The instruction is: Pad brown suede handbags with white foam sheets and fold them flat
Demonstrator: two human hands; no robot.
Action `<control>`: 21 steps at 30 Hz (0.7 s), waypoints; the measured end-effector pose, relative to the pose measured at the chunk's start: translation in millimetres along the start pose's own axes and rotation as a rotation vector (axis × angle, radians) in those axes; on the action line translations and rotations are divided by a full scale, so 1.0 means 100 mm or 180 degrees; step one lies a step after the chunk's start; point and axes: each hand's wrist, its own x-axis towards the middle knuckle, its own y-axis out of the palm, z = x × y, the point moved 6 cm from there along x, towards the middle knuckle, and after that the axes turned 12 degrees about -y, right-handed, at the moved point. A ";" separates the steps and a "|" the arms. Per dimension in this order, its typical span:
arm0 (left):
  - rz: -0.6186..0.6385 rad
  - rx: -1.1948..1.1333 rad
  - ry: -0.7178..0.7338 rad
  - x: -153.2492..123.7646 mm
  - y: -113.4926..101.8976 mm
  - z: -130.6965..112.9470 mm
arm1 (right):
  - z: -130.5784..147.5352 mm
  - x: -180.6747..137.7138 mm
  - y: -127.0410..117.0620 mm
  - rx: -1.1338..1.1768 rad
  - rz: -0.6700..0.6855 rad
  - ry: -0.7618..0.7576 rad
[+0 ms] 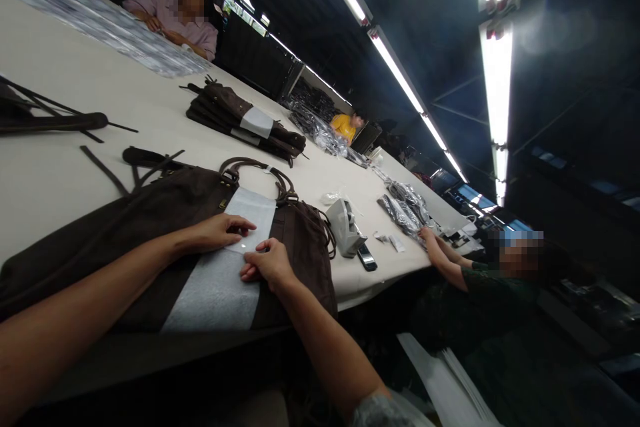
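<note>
A dark brown bag [150, 213] lies flat on the white table [60, 80] in front of me, with a white wrapping band [220, 280] across its middle. My left hand [217, 230] rests on the band, fingers curled and pinching at a small piece of clear tape [243, 245]. My right hand [267, 261] sits on the band just right of it, fingers bent, fingertips meeting the same spot. The bag's curved handles [260, 170] lie beyond my hands.
A tape dispenser [345, 227] and a phone [367, 257] lie right of the bag. Another banded bag stack [245, 123] sits farther back. Dark straps [50, 121] lie at left. Three other people sit around the table, one at right handling plastic packets [405, 210].
</note>
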 end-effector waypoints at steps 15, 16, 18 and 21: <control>-0.0511 0.0526 -0.0247 -0.05 0.04 -0.09 | 0.01 0.02 -0.09 -0.0837 0.0797 -0.0270; -0.0527 0.0536 -0.0246 -0.05 0.04 -0.10 | 0.02 0.01 -0.11 -0.0879 0.0840 -0.0274; -0.0551 0.0544 -0.0250 -0.05 0.04 -0.09 | 0.01 -0.02 -0.13 -0.0967 0.0951 -0.0236; -0.0589 0.0538 -0.0282 -0.04 0.04 -0.08 | -0.02 -0.10 -0.18 -0.1055 0.1161 -0.0114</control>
